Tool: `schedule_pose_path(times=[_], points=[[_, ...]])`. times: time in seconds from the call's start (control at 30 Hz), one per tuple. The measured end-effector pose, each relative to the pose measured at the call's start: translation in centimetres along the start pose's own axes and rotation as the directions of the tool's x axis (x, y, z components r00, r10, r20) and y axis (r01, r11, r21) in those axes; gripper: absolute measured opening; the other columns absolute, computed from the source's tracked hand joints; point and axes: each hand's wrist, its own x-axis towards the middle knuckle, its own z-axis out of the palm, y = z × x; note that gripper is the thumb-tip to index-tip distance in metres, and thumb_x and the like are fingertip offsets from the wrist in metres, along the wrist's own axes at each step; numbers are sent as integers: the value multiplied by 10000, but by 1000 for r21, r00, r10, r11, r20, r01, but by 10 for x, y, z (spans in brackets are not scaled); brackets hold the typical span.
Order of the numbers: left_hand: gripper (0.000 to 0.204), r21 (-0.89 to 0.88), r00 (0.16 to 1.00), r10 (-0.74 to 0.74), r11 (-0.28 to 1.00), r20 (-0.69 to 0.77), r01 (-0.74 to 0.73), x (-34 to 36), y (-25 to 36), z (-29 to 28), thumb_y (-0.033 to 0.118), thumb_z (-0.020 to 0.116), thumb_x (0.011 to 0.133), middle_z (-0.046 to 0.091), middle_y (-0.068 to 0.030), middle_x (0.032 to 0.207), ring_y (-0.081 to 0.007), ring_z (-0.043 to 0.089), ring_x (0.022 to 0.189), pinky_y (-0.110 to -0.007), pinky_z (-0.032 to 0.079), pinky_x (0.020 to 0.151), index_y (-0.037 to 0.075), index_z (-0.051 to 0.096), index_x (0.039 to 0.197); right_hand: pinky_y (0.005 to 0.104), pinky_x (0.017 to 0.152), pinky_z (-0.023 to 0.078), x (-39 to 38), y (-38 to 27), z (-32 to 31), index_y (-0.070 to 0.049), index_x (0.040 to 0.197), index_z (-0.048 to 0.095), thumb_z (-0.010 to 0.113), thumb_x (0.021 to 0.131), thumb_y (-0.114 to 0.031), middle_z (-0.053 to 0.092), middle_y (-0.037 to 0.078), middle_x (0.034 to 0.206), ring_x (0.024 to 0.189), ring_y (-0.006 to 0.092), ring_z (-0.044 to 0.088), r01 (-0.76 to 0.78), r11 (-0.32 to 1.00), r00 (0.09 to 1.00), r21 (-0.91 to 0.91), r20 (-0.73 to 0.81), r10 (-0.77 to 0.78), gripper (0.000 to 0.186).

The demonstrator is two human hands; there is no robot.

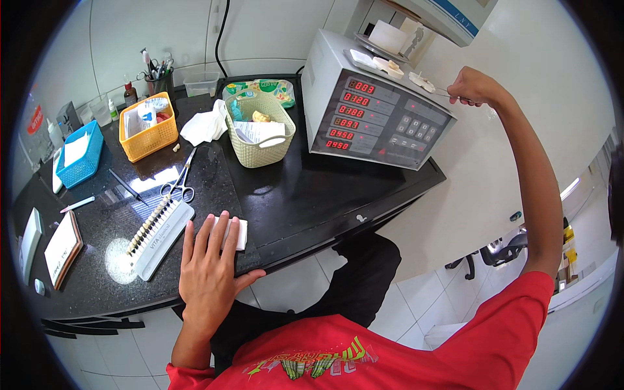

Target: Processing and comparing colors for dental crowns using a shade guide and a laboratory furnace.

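My left hand lies flat on the black countertop with its fingers stretched out. Partly under its fingers is a folded white pad. Beside it, to the left, lies a tooth shade guide with a row of tooth-coloured tabs. My right hand is raised at the far right, its fingers closed on a slim metal tool that looks like tweezers. The tool's tip is close to a small off-white piece on top of the grey dental furnace. Other pale pieces sit there too.
Scissor-like forceps, a dark pen-like tool and a crumpled tissue lie on the counter. Behind stand a green basket, a yellow basket and a blue basket. A notebook lies at the left.
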Motion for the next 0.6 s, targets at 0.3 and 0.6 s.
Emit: schedule_pose_path(times=[0.3, 0.6], points=[[979, 1, 1000, -8, 1000, 8, 8, 0, 0, 0, 555, 796, 604, 515, -106, 1429, -302, 450, 1345, -496, 244, 1196, 41, 512, 1387, 320, 439, 436, -1, -9, -3, 10, 639, 684, 640, 738, -226, 574, 70, 528, 443, 170, 524, 62, 991, 997, -116, -28, -66, 260], [943, 24, 1000, 10, 1000, -4, -10, 0, -2, -1, 574, 768, 656, 523, -121, 1412, -314, 461, 1329, -502, 256, 1186, 27, 513, 1381, 342, 559, 535, 1, -21, -3, 5, 596, 667, 696, 696, -191, 662, 133, 592, 539, 232, 654, 120, 936, 982, -331, -101, -161, 222]])
